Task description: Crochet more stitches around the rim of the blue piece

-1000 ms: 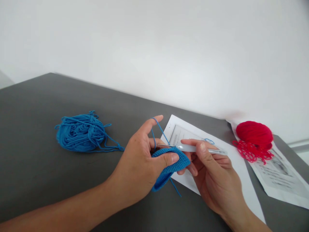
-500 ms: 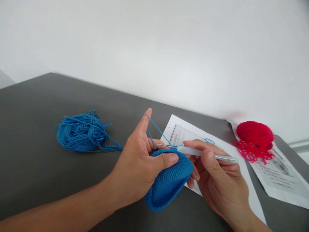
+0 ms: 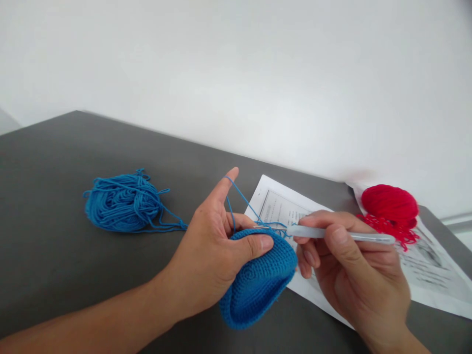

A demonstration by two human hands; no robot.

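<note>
Head view: the piece (image 3: 260, 280) is held above the table (image 3: 55, 236), its upper rim beside the metal end of the hook (image 3: 308, 231). Left hand (image 3: 216, 246): thumb pressed on the piece, index finger raised, yarn (image 3: 243, 195) looped over it. Right hand (image 3: 363, 275): thumb and fingers closed around the hook. The ball (image 3: 123, 204) lies to the left; a sheet (image 3: 280, 199) lies behind the piece; red yarn (image 3: 390, 204) rests on printed paper (image 3: 431, 275) at far right. Step in hand, as judged: working a stitch at the rim. Tip insertion cannot be confirmed. The next move calls for even tension, a firm left pinch and a small, controlled turn of the hook.
</note>
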